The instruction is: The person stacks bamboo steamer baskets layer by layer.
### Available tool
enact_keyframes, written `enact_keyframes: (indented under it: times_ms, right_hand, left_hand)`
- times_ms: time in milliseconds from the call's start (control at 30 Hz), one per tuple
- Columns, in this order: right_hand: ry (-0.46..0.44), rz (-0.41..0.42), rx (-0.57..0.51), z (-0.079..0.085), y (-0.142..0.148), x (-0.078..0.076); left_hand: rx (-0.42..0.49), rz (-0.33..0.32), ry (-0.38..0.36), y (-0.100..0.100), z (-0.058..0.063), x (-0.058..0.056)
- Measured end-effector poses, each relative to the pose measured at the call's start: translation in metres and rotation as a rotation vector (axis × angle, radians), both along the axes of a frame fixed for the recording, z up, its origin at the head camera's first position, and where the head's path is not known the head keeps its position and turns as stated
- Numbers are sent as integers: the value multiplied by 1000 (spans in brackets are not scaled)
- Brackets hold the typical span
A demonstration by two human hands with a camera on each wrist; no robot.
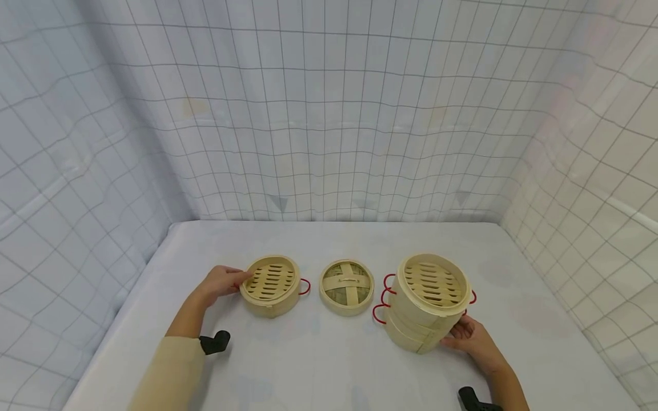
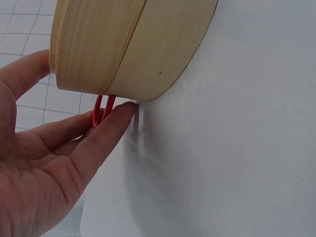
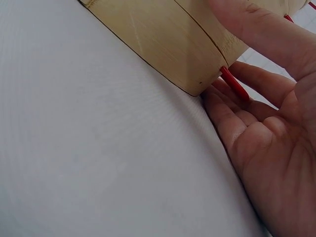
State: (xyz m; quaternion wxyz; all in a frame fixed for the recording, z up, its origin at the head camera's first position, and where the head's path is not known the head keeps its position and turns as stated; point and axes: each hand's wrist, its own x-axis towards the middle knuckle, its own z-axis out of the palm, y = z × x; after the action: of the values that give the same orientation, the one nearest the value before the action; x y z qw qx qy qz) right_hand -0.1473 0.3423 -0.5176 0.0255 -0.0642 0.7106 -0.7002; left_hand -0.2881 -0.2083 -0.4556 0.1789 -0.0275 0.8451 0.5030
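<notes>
At the left, a single bamboo steamer basket [image 1: 275,308] with a slatted base inside and red handles stands on the table. My left hand [image 1: 222,281] grips its left side, one digit over the rim and other fingers by the red handle [image 2: 104,109]. To the right stands a taller stack of bamboo steamer baskets [image 1: 421,319], with three red handles showing on its left side. Low on the stack's right side, my right hand [image 1: 470,339] holds it, thumb against the wall and fingers around the lower handle [image 3: 234,84]; some fingertips are hidden.
Between the basket and the stack lies a round bamboo lid [image 1: 348,308] with crossed strips on top. All stand on a white-covered table [image 1: 319,365]. White grid-patterned curtains [image 1: 329,114] hang at the back and both sides.
</notes>
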Motion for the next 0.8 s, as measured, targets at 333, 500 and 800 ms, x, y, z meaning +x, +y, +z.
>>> enact_keyframes:
  times_ms: [333, 500, 800]
  right_hand:
    - [26, 16, -19, -3, 3, -1]
    - [26, 12, -32, -4, 3, -1]
    - [18, 5, -39, -3, 2, -1]
  left_hand:
    - [113, -3, -88, -9, -3, -9]
    - [136, -3, -102, -11, -5, -9]
    - [164, 46, -105, -9, -4, -5]
